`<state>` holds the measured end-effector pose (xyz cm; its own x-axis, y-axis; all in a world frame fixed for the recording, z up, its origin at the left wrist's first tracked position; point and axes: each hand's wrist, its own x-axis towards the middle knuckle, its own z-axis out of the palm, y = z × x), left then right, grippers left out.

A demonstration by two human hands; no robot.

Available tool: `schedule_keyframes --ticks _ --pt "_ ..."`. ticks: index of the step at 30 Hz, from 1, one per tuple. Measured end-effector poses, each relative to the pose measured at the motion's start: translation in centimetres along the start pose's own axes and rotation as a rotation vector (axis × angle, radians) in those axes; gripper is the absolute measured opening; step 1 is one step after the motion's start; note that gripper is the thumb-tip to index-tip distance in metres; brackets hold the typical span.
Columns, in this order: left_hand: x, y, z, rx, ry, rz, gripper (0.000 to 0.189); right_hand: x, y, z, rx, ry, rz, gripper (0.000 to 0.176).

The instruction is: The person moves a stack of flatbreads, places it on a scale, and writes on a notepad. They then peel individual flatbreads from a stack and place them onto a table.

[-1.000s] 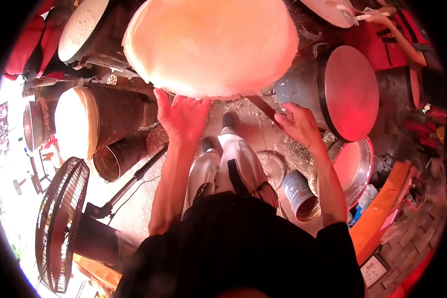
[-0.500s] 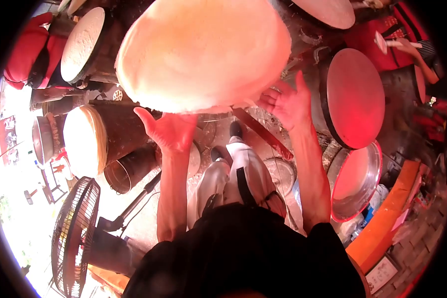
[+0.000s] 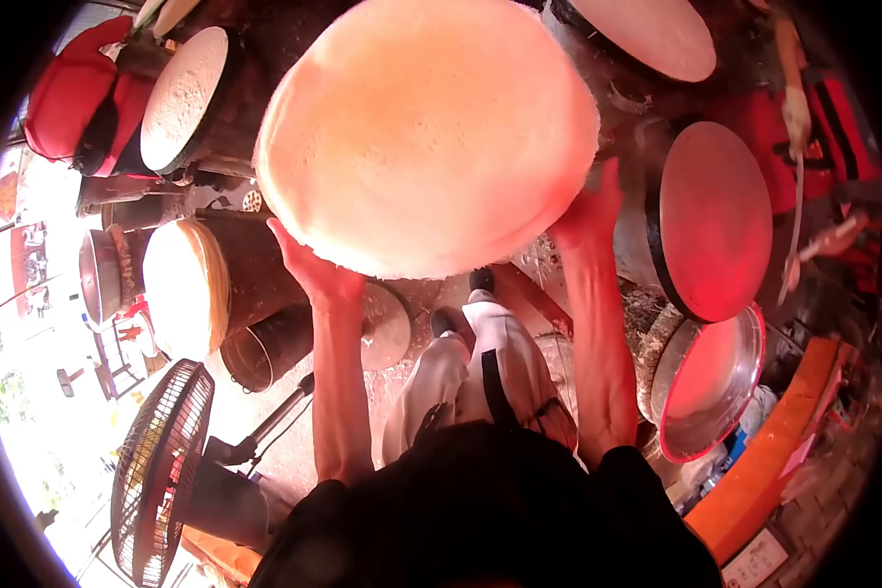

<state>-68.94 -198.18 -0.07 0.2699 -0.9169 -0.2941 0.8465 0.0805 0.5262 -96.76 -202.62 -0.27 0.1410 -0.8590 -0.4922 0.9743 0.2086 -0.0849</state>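
the big pale round point(image 3: 426, 137) is out in front, between the hands. the left hand point(image 3: 328, 276) and right hand point(image 3: 586, 218) are at its near edge, fingers hidden, so i can't tell how they hold. there's a gap from its right edge to the reddish plate point(image 3: 715, 223).

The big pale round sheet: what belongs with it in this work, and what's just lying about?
In the work:
- pale round sheet
- left hand, right hand, at its edges
- probably red-rimmed basin

Apparently just about:
- fan
- dark bucket
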Motion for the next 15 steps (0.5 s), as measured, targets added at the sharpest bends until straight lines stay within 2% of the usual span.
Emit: schedule_keyframes --ticks 2,5,8,11,12,15 --pt "0.9 0.8 0.0 0.085 0.011 -0.002 0.059 -0.4 -0.6 1.4 -0.061 0.023 0.040 0.072" --pt "2.5 2.0 -0.5 -0.101 -0.281 -0.161 0.058 1.8 -1.6 -0.3 0.014 -0.509 0.154 0.067" --pt "3.0 2.8 -0.4 0.003 -0.328 -0.100 0.059 1.5 -1.4 2.0 -0.413 -0.119 -0.031 0.078" --pt "4.2 3.3 -0.8 0.129 -0.202 -0.013 0.059 0.8 -1.1 2.6 -0.623 -0.057 -0.185 0.076" --pt "4.6 3.5 -0.7 0.139 -0.207 0.004 0.058 1.2 -1.7 1.9 -0.598 -0.045 -0.163 0.074" --pt "7.5 4.1 -0.8 0.499 -0.093 0.055 0.060 0.8 -2.2 2.4 -0.633 -0.064 -0.221 0.073"
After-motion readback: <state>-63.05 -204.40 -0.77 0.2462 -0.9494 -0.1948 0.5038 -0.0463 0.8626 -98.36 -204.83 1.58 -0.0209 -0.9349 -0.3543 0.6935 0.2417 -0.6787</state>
